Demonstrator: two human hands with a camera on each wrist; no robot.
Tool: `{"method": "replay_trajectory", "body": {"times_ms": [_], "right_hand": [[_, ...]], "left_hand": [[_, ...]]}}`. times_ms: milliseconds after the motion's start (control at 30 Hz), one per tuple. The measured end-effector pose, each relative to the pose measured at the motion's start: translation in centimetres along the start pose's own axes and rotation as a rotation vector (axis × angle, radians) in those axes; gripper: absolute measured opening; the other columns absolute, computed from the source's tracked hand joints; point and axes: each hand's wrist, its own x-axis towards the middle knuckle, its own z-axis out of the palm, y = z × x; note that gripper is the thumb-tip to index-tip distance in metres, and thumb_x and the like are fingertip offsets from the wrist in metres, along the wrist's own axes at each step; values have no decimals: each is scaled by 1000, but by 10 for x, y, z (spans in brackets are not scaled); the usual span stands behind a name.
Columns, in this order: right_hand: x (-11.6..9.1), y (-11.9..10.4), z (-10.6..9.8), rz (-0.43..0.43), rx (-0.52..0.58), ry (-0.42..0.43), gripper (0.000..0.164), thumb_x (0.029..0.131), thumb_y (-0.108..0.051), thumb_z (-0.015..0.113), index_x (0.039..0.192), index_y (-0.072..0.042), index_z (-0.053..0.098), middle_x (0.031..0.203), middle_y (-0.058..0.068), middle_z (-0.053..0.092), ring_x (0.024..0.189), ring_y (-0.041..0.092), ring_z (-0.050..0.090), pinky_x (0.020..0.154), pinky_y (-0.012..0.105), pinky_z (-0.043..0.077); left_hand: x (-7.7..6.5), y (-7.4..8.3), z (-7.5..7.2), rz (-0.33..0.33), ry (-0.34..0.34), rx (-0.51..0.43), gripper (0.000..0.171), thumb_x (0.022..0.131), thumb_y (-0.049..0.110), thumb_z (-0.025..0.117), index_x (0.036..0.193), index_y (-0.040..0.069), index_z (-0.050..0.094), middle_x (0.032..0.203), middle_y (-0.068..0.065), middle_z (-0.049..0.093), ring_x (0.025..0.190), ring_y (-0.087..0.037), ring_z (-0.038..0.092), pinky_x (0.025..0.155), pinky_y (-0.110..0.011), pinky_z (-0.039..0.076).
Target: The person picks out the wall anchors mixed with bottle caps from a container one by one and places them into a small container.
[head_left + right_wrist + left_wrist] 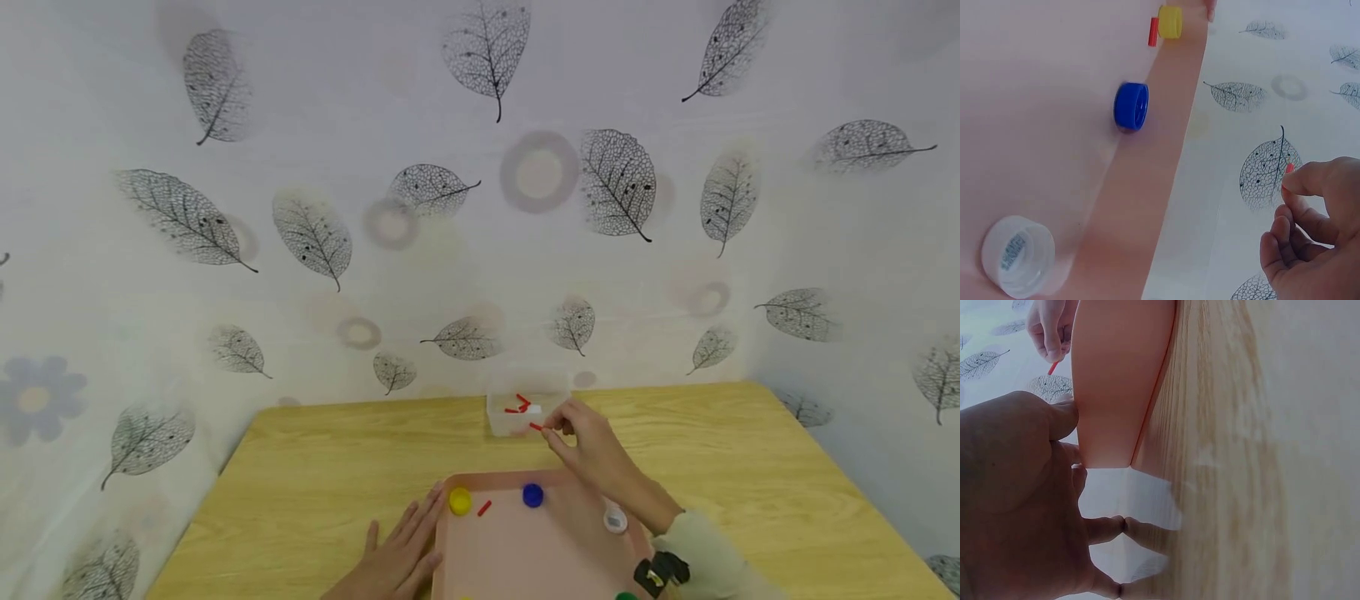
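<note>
Between thumb and forefinger my right hand (596, 450) pinches a short red stick (536, 427), just in front of a clear plastic box (498, 423) holding several more red sticks (522, 400). My left hand (397, 554) rests with extended fingers at the left side of a pink tray (540, 550), its thumb at the rim in the left wrist view. Inside the tray lie a yellow bottle cap (460, 501), a blue cap (1130, 106) and a white cap (1018, 256). One red stick (484, 508) lies beside the yellow cap.
A green cap (626, 596) shows partly at the bottom edge of the head view, within the tray. The tray and box stand on a wooden table (337, 467), whose back edge meets a leaf-patterned wall (450, 275). A dark band (662, 573) circles the right wrist.
</note>
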Motion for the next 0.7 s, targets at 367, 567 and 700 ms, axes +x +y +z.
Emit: {"method": "replay_trajectory", "body": {"times_ms": [367,567,700], "right_hand": [[18,21,6,68,-18,16,10,82,-3,72,82,-8,64,78,1,57,68,19,53,60,30,48],[27,32,14,91,-45,21,10,81,-3,72,80,-7,63,77,2,57,68,20,54,59,26,46],[33,38,21,125,-49,16,8,81,-3,71,79,-6,64,77,3,58,69,20,55,61,28,48]], "left_hand": [[0,-1,1,30,30,29,61,101,53,23,153,30,1,159,7,-1,140,-40,17,88,-83,2],[0,-1,1,26,29,16,61,101,52,22,153,30,1,159,6,-1,139,-42,17,88,-83,2],[1,-1,2,26,37,-4,60,101,52,23,153,31,1,159,8,-1,139,-42,16,87,-83,0]]}}
